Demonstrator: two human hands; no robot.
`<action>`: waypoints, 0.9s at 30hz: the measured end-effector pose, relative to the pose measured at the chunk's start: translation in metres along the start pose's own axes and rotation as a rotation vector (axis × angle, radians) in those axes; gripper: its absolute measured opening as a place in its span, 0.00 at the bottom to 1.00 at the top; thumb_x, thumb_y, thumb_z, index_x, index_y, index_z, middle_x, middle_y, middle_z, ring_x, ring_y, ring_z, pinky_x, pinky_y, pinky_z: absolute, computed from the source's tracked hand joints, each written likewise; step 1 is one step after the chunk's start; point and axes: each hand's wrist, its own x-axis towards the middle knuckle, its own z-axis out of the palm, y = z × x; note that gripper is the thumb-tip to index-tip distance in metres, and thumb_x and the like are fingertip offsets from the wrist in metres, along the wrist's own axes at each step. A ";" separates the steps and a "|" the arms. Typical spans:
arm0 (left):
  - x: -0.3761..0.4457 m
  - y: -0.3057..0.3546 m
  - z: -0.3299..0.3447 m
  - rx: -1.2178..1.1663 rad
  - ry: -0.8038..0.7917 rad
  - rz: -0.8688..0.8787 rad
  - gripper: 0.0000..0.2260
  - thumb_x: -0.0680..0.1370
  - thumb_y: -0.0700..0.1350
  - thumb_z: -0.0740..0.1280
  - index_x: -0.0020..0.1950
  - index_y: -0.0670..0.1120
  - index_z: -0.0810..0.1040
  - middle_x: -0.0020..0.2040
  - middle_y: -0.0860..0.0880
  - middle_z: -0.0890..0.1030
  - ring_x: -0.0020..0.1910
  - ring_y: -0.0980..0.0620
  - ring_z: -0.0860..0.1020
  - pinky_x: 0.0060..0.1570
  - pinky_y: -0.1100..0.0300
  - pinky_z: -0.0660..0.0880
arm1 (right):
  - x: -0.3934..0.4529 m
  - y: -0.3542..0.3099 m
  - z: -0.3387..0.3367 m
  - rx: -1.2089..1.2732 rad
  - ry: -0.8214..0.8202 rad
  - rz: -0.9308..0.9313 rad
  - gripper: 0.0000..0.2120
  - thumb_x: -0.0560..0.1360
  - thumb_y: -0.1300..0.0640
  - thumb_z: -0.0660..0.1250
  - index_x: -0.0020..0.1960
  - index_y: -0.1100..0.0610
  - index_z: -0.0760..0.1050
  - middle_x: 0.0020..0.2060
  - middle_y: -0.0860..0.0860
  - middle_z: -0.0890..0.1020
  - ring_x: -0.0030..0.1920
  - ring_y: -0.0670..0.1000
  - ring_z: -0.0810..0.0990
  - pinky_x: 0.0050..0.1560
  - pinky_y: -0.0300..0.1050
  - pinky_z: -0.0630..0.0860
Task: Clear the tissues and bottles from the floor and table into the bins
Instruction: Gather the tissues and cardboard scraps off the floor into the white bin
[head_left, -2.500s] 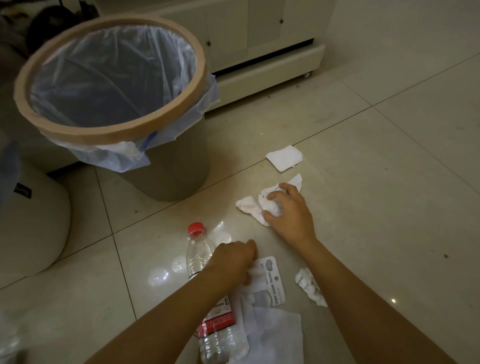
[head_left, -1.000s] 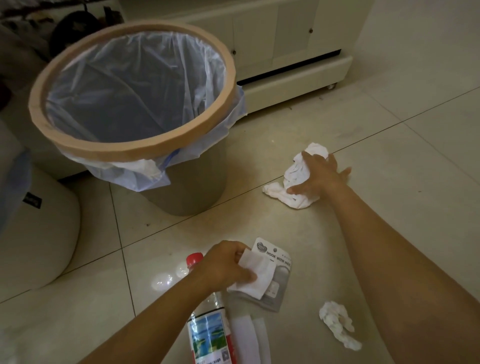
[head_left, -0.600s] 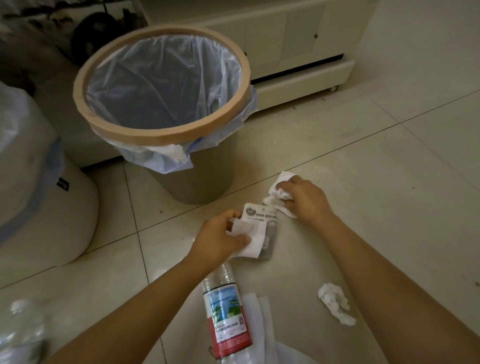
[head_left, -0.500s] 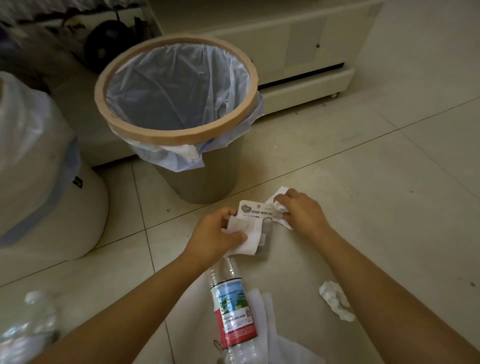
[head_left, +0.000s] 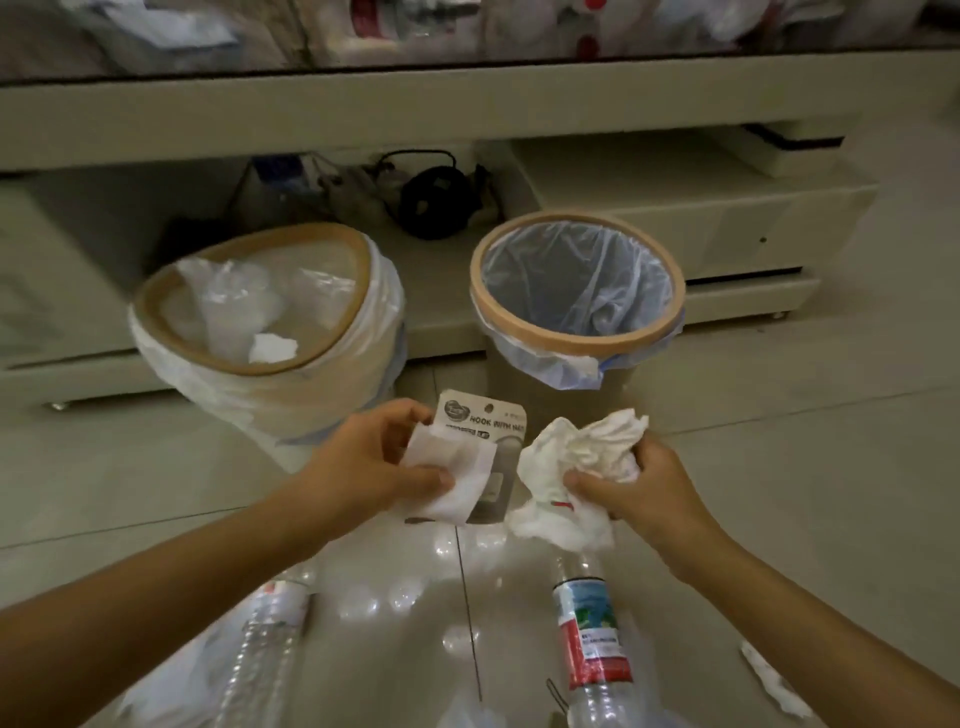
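Landmark: the right bin (head_left: 576, 332), standing on the floor (head_left: 831, 467). The left bin (head_left: 270, 332) stands to its left, tilted, with a tissue (head_left: 272, 347) inside. A table (head_left: 467, 104) runs behind both bins. In front of the right bin, the right hand (head_left: 639, 488) holds crumpled tissues (head_left: 576, 467); left of these, the left hand (head_left: 374, 467) holds a flat tissue (head_left: 449, 478) over a card package (head_left: 485, 421). Nearer still, two bottles (head_left: 592, 639) (head_left: 265, 654) lie on the floor, one on each side.

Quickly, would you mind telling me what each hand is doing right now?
Left hand: closed, holding a flat tissue and a hook package card.
Right hand: closed, holding crumpled tissues.
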 end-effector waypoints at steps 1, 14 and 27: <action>-0.007 0.004 -0.014 -0.009 0.029 0.010 0.18 0.69 0.41 0.75 0.54 0.56 0.76 0.51 0.56 0.81 0.48 0.55 0.81 0.43 0.56 0.82 | -0.002 -0.017 0.010 0.052 -0.021 -0.017 0.20 0.66 0.61 0.77 0.53 0.47 0.74 0.46 0.43 0.82 0.44 0.41 0.83 0.37 0.37 0.79; 0.007 0.024 -0.161 -0.254 0.434 0.084 0.24 0.69 0.39 0.75 0.62 0.51 0.72 0.54 0.50 0.79 0.47 0.51 0.80 0.32 0.61 0.79 | 0.048 -0.194 0.152 0.279 -0.041 -0.206 0.16 0.69 0.64 0.75 0.51 0.50 0.76 0.49 0.50 0.83 0.46 0.51 0.84 0.40 0.48 0.82; 0.078 -0.031 -0.202 0.056 0.441 0.062 0.39 0.69 0.39 0.75 0.75 0.52 0.60 0.68 0.47 0.72 0.67 0.46 0.70 0.62 0.51 0.73 | 0.118 -0.184 0.251 -0.030 -0.089 -0.157 0.32 0.69 0.60 0.75 0.70 0.53 0.68 0.65 0.53 0.73 0.61 0.51 0.73 0.49 0.37 0.70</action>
